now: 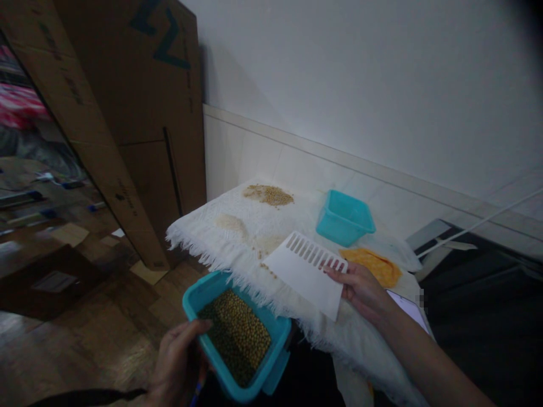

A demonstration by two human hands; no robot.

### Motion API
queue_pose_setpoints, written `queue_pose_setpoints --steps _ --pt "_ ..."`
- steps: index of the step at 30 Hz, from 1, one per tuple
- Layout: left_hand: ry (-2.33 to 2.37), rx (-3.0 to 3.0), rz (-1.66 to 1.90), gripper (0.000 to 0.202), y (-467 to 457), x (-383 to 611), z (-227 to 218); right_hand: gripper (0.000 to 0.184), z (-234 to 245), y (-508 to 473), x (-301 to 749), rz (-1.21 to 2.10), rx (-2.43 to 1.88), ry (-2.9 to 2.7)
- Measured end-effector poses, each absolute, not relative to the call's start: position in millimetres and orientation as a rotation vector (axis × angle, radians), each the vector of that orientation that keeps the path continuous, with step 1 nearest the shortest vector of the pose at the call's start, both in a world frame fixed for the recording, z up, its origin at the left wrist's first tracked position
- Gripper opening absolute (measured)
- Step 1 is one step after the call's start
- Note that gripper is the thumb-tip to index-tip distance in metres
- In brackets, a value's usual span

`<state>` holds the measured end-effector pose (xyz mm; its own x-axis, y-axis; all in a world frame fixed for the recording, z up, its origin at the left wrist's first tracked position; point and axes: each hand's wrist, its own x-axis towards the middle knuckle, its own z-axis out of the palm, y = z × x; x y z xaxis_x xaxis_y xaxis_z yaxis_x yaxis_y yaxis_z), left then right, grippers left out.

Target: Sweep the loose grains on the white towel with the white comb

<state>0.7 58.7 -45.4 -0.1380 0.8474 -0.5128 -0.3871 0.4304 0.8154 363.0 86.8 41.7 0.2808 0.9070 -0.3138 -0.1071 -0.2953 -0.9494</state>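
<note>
My left hand (pixel 180 353) grips the near left rim of a teal plastic container (pixel 193 302), thumb over the edge. Inside lie yellowish round beans (pixel 241 322), like soybeans, beside darker green ones (pixel 220 345). The container is tilted below the fringed edge of a white tablecloth (pixel 271 294). In my right hand (pixel 360 285) is a flat white plastic scraper (pixel 303 277) with a row of slots, pinched at its slotted end. Its plain edge rests on or just above the cloth, near a few loose beans (pixel 267 270).
Farther back on the cloth are a pile of beans (pixel 271 195) and a pale patch of grain (pixel 231 223). A second teal container (pixel 345 217), an orange cloth (pixel 373 265) and a phone (pixel 409 311) are on the right. A tall cardboard box (pixel 139 113) stands left, against the wall.
</note>
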Motion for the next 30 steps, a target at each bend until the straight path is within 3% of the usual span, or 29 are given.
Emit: queue_pose_setpoints --steps 25,30 --pt "1.286 0.467 1.139 0.042 59.3 0.0 -46.4 0.061 48.0 70.0 349.1 1.309 -1.517 -0.821" --pt "1.295 0.45 1.154 0.041 59.7 1.0 -39.2 0.062 50.6 73.5 344.2 1.163 -1.494 -0.797"
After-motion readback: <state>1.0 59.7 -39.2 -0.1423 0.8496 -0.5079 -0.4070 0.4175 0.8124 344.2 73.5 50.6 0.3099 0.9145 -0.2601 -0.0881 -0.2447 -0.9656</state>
